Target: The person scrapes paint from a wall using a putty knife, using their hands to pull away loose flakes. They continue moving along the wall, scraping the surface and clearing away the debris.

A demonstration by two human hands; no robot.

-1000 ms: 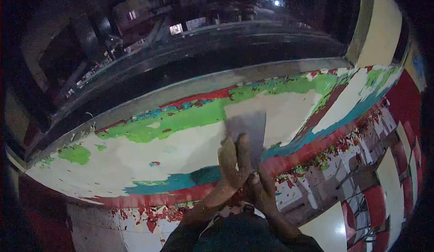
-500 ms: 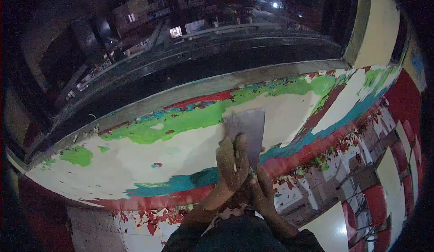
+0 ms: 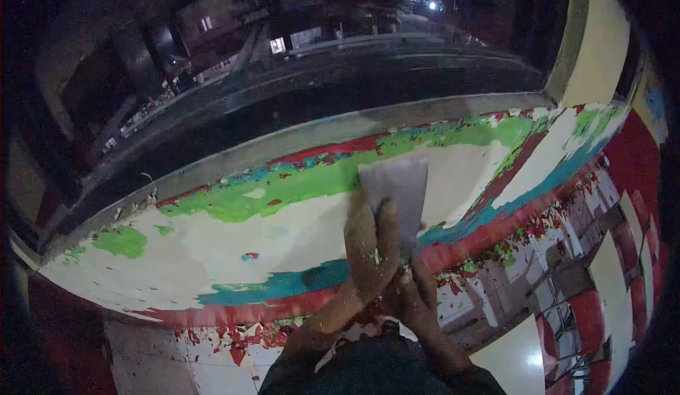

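A wide paint scraper [image 3: 402, 186] lies with its flat metal blade against the wall below the window. Its top edge meets the strip of green paint [image 3: 304, 186]. My left hand [image 3: 368, 253] presses on the blade with its fingers stretched upward along the metal. Lower down, my right hand [image 3: 416, 289] is closed around the handle, which is mostly hidden. About the blade, the wall [image 3: 191, 246] shows bare cream patches with ragged remains of green, teal and red paint.
Above the wall runs a grey window ledge [image 3: 297, 136], with dark glass beyond it. Red and green paint flakes [image 3: 244, 338] litter the tiled floor. At the lower right stand a pale tabletop [image 3: 513, 356] and red chairs [image 3: 589, 317].
Both hands and the scraper have slid a little up and to the right, carrying the blade's edge further into the green paint. The view has shifted slightly.
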